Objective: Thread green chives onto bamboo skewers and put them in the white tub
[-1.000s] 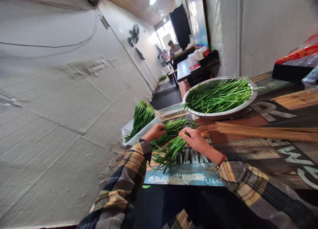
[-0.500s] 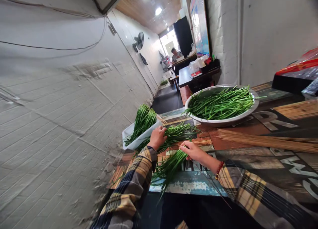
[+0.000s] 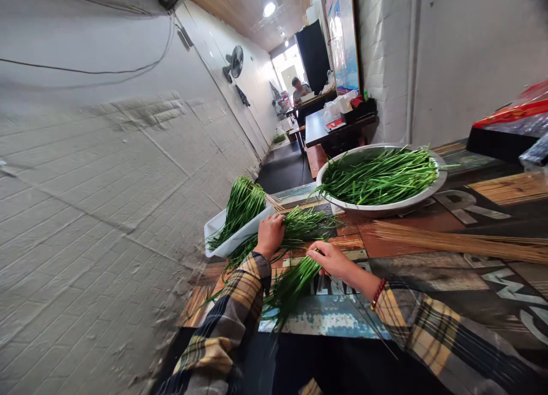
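My right hand [image 3: 329, 257] is closed around the upper ends of a bunch of garlic chives [image 3: 293, 283], whose leaves fan toward the table's near edge. A thin skewer [image 3: 366, 316] slants down to the right from beneath that hand. My left hand [image 3: 270, 235] rests on a loose pile of garlic chives [image 3: 306, 224], its fingers bent and pinched on some stalks; the fingertips are partly hidden. Just left of it, a white tray [image 3: 240, 242] holds skewered chives [image 3: 243, 204] with their stick ends pointing right.
A metal basin [image 3: 381, 210] full of cut chives stands at the back. Loose bamboo skewers [image 3: 454, 241] lie on the patterned table [image 3: 411, 281] at right. Beyond is a red and clear plastic package [image 3: 514, 121]. A brick wall [image 3: 107, 212] borders the left. A person [image 3: 301, 91] sits far back.
The view has shifted slightly. Both hands keep nearly the same places, the right on its bunch and the left at the pile.
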`<state>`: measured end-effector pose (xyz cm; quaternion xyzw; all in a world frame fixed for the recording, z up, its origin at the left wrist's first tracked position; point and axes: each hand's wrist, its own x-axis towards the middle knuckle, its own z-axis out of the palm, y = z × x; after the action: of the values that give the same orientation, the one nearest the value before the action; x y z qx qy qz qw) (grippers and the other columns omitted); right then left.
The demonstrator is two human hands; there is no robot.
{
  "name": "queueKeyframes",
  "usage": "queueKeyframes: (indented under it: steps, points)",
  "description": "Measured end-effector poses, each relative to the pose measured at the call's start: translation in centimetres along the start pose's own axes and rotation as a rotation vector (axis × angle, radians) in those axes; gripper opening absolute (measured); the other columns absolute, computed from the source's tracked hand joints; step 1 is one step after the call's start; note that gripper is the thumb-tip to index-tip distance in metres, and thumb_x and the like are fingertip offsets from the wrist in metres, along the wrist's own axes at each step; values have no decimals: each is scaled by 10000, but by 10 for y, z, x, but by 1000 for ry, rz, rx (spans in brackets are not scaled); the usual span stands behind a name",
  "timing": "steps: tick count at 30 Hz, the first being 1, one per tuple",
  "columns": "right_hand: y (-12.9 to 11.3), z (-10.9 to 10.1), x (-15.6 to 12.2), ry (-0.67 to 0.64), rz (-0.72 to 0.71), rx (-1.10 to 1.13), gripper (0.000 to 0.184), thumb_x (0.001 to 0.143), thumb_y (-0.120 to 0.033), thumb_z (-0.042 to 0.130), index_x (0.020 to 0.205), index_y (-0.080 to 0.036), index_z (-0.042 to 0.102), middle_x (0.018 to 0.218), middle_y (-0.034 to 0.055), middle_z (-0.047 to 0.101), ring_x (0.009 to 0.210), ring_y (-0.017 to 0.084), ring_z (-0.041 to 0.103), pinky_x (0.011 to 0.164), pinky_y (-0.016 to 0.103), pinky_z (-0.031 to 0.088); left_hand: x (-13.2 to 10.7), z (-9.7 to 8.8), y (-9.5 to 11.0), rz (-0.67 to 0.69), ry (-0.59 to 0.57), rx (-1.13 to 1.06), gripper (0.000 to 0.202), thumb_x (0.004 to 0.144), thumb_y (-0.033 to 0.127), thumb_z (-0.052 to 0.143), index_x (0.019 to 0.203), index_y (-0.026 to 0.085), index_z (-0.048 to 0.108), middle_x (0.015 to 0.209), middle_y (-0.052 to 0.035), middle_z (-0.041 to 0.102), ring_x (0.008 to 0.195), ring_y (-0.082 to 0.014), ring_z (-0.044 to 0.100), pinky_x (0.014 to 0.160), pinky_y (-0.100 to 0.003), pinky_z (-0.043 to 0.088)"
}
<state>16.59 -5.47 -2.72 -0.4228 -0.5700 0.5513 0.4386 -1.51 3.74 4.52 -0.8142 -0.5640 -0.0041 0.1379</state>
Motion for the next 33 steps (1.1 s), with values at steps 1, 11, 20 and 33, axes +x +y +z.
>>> queueKeyframes:
  steps: [1,11,20,33]
  points:
    - [-1,-1,0,4,5,-1,151,854,-303,521,802,-169,568,633,-65,460,390,55,470,350,166,390,1,-1,4,6,15,-10,316,912,215,448,1207,196,561,1189,-110,609,1132,-268,510,910,-388,375]
    - [2,-4,1,25,17,19,168,831,-335,558,810,-171,586,614,-70,471,382,56,464,345,166,370,-22,1,9,125,4,-150,723,755,282,701,1403,222,386,1407,-98,481,1231,-272,481,994,-397,389]
    - [3,3,0,90,-26,116,248,864,-433,510,868,-191,562,686,-36,530,510,93,500,424,192,459,-95,-8,12,190,-50,-527,882,701,393,738,1450,229,303,1406,-140,471,1279,-290,459,1058,-452,367]
    - [10,1,3,193,26,95,277,866,-451,474,916,-184,531,716,-27,546,437,103,581,343,192,389,-108,2,7,10,35,20,617,810,27,433,1399,208,395,1020,-99,610,1001,-246,561,927,-424,393]
